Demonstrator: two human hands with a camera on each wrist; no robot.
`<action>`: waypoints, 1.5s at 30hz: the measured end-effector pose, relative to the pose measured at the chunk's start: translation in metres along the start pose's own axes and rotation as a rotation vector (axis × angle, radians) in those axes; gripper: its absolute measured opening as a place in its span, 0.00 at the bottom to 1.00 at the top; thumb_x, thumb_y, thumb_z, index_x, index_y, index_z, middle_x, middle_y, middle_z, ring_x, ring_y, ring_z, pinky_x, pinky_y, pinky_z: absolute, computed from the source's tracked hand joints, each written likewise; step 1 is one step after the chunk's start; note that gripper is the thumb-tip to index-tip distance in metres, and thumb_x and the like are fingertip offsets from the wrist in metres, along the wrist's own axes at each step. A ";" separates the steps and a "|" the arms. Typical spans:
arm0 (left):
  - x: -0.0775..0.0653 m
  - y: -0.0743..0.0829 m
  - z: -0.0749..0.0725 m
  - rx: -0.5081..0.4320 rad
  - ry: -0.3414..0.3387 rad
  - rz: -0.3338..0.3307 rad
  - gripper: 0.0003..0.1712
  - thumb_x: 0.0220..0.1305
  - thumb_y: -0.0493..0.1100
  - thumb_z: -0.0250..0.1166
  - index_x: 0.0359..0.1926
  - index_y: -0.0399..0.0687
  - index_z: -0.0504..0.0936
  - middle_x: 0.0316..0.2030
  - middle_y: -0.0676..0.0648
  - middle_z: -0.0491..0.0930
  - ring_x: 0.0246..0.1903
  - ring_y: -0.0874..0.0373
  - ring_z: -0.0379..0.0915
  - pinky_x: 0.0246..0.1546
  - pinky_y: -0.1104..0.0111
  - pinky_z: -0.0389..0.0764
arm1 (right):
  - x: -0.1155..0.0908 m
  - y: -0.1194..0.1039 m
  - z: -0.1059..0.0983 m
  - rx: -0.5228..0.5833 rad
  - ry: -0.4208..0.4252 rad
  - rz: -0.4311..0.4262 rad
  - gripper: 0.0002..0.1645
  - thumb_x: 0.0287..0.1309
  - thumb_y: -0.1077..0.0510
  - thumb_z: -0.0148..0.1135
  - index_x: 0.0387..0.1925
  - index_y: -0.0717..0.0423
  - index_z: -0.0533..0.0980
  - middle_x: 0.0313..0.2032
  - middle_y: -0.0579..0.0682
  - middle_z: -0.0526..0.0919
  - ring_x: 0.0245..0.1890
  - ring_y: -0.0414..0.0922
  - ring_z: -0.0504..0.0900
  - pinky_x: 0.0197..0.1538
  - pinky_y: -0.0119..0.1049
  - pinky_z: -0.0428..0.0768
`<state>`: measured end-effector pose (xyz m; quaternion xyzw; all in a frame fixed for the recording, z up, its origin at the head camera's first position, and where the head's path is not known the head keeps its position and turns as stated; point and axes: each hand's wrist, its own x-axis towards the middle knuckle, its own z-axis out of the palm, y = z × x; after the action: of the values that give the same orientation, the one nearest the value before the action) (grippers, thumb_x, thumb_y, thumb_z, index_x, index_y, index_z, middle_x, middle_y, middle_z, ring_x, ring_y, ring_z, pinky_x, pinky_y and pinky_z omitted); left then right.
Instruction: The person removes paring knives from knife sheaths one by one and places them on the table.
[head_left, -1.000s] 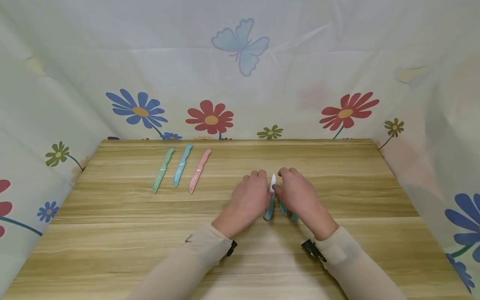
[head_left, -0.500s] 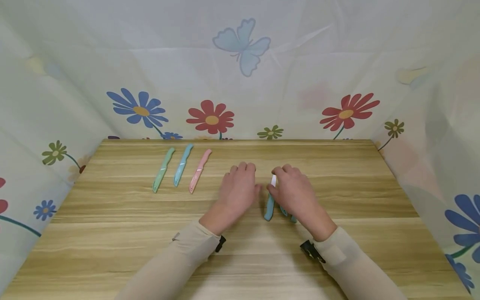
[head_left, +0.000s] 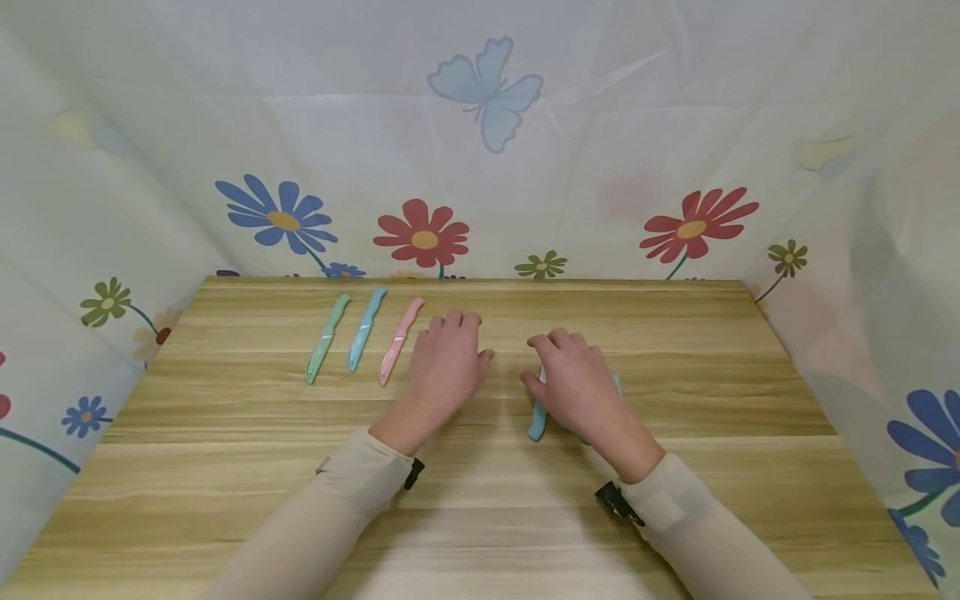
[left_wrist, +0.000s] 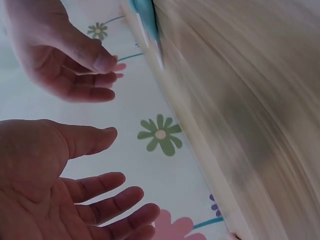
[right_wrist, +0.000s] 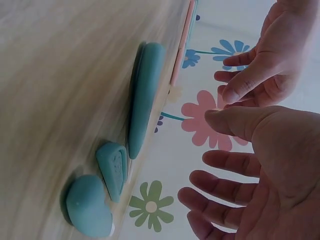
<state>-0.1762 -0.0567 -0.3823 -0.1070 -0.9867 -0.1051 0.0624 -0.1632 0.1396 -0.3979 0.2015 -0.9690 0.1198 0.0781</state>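
In the head view, my left hand [head_left: 446,358] hovers with fingers spread, just right of a pink sheathed knife [head_left: 401,342]. My right hand [head_left: 577,383] is held over a blue-handled knife [head_left: 537,422] with a bare white blade, hiding much of it. Seen from the right wrist, that knife's handle [right_wrist: 146,100] lies on the table, apart from my right fingers. Beside it are a teal blade sheath [right_wrist: 114,167] and a second teal handle [right_wrist: 89,205], both mostly hidden by my right hand in the head view. Neither hand holds anything.
Left of the pink knife, a light blue sheathed knife [head_left: 366,331] and a green one [head_left: 327,340] lie roughly parallel on the wooden table [head_left: 262,467]. Flower-printed cloth [head_left: 585,167] encloses the back and sides.
My left hand has left the blue-handled knife and moved left toward the pink one. My right hand has shifted slightly left above the blue-handled knife, which stays on the table.
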 end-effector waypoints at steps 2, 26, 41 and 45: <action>0.002 -0.006 0.000 0.020 0.013 0.009 0.31 0.71 0.53 0.73 0.65 0.39 0.79 0.56 0.39 0.81 0.55 0.40 0.78 0.55 0.48 0.81 | 0.000 -0.002 0.000 0.002 -0.008 -0.008 0.30 0.66 0.47 0.75 0.63 0.58 0.80 0.53 0.57 0.83 0.52 0.59 0.82 0.49 0.57 0.82; 0.042 -0.084 0.003 0.034 -0.041 -0.114 0.25 0.74 0.50 0.69 0.58 0.33 0.79 0.55 0.34 0.78 0.55 0.34 0.73 0.58 0.40 0.76 | 0.004 -0.017 0.010 -0.011 -0.083 -0.039 0.27 0.70 0.46 0.70 0.66 0.49 0.79 0.58 0.53 0.80 0.58 0.56 0.78 0.52 0.55 0.78; 0.075 -0.105 0.019 0.070 -0.134 -0.150 0.24 0.78 0.46 0.59 0.58 0.27 0.78 0.57 0.31 0.76 0.59 0.30 0.71 0.62 0.38 0.72 | 0.006 -0.023 0.011 -0.036 -0.077 -0.064 0.27 0.69 0.45 0.72 0.65 0.48 0.81 0.57 0.52 0.81 0.55 0.55 0.78 0.50 0.53 0.78; 0.082 -0.108 0.021 0.084 -0.154 -0.163 0.23 0.77 0.45 0.58 0.57 0.27 0.79 0.56 0.31 0.75 0.58 0.31 0.71 0.62 0.39 0.72 | 0.005 -0.023 0.011 -0.048 -0.068 -0.073 0.27 0.68 0.45 0.72 0.64 0.48 0.81 0.57 0.52 0.81 0.55 0.55 0.79 0.50 0.53 0.78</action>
<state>-0.2823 -0.1389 -0.4122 -0.0313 -0.9975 -0.0600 -0.0180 -0.1597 0.1138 -0.4029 0.2388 -0.9657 0.0865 0.0542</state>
